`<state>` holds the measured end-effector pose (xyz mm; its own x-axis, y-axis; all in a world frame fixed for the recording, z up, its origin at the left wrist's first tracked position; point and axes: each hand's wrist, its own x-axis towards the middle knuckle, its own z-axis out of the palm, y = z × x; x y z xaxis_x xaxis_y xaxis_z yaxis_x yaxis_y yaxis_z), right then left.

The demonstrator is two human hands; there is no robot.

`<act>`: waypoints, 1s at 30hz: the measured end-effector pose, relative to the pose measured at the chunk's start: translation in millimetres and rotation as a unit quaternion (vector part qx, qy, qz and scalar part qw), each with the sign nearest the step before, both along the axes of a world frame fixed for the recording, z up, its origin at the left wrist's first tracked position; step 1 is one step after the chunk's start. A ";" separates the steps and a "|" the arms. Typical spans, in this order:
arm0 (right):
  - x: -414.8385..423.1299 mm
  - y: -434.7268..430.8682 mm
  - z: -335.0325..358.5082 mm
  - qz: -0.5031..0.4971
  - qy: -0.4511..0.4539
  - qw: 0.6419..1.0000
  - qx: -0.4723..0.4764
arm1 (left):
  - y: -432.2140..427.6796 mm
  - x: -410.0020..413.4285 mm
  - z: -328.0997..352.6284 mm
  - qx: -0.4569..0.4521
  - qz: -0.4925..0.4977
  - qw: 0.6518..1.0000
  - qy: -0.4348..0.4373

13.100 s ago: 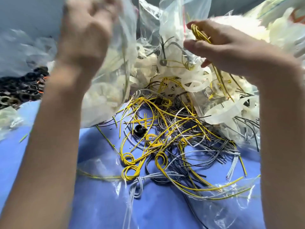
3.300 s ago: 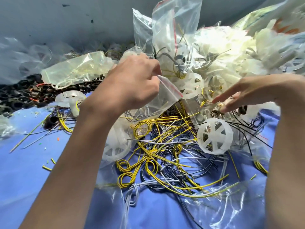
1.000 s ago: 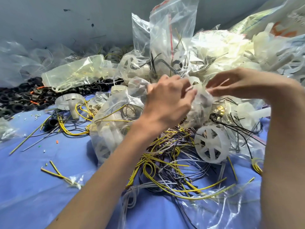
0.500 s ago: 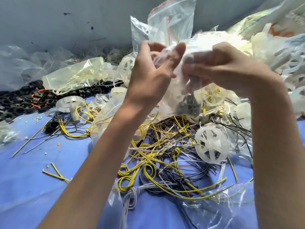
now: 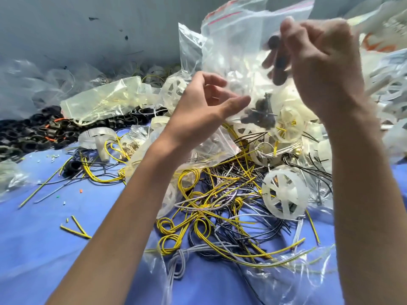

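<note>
Since half a second ago the right hand point(image 5: 323, 69) has risen to 1 o'clock, gripping the clear plastic bag point(image 5: 242, 84) near its top. The left hand point(image 5: 204, 106) has dropped to centre and released its grip: fingers loosely curled, thumb touching the bag. Count: one bag held above the table, with small dark parts point(image 5: 259, 115) clustered low inside, and one white spoked plastic wheel point(image 5: 284, 194) at 4 o'clock on the blue table point(image 5: 44, 238), touching tangled yellow, grey and black wires point(image 5: 220, 212).

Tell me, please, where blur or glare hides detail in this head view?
Head view: motion blur smears the right hand; a whitish sheen on the clear bag that it grips veils the dark parts inside; the wires on the blue cloth are sharp.
</note>
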<state>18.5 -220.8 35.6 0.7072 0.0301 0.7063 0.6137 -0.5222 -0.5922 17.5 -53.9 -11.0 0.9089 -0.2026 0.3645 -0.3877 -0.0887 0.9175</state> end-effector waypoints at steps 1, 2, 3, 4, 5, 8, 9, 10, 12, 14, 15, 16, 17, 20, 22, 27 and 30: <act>-0.2 1.1 0.9 -0.023 -0.012 1.000 -0.015 | 0.1 0.7 -1.0 0.001 -0.012 1.000 0.011; -1.1 2.7 1.6 -0.025 -0.014 0.999 -0.018 | -0.2 1.0 -1.8 0.008 -0.023 0.999 0.021; -2.5 4.2 2.4 -0.005 -0.012 1.000 -0.007 | -1.1 1.2 -2.3 0.017 -0.031 0.999 0.028; -3.5 4.8 2.4 0.023 -0.010 1.000 0.014 | -1.9 1.5 -3.0 0.025 -0.037 0.999 0.028; -3.8 4.9 2.3 0.043 -0.007 0.999 0.032 | -3.2 1.2 -3.6 0.026 -0.043 0.998 0.022; -2.4 7.8 -0.2 0.034 -0.007 0.999 0.035 | -4.9 -0.9 -4.2 0.013 -0.046 0.999 -0.015; -1.7 9.0 -1.7 0.031 -0.010 0.998 0.052 | -5.0 -1.1 -4.6 0.012 -0.037 0.999 -0.023; -1.0 9.2 -2.5 0.037 -0.010 0.996 0.075 | -4.8 -1.1 -4.3 0.007 -0.029 0.999 -0.029; 0.5 8.6 -3.3 0.079 0.037 0.990 0.107 | -5.5 -1.0 -3.6 -0.035 -0.015 0.999 -0.036; 1.9 5.8 -5.8 0.140 0.151 0.975 0.082 | -5.8 0.9 -3.8 -0.094 -0.002 0.995 -0.035; 2.1 3.7 -7.6 0.166 0.203 0.963 0.054 | -6.2 1.1 -3.1 -0.121 0.007 0.992 -0.031; 3.1 1.5 -10.8 0.191 0.238 0.952 0.027 | -6.1 1.6 -2.9 -0.136 0.017 0.990 -0.026; 4.2 0.4 -14.0 0.212 0.258 0.943 0.003 | -5.0 2.0 -2.7 -0.135 0.025 0.990 -0.020; 10.8 -1.4 -20.0 0.184 0.246 0.951 -0.042 | 4.3 3.7 -2.4 -0.009 0.006 1.000 -0.012; 17.0 -6.2 -21.6 0.110 0.232 0.965 -0.042 | 12.1 5.2 -7.9 0.183 -0.021 0.982 -0.033; 26.6 -16.4 -25.3 0.062 0.290 0.954 0.040 | 18.8 8.5 -19.2 0.481 0.043 0.871 -0.085; 27.0 -12.7 -27.1 0.074 0.278 0.956 0.050 | 21.4 11.5 -20.3 0.480 0.082 0.863 -0.132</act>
<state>45.5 -233.4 8.5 0.9677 0.1114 0.2261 0.2516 -0.3766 -0.8916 28.9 -32.4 -31.3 0.8644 -0.4040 0.2991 -0.4830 -0.8324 0.2715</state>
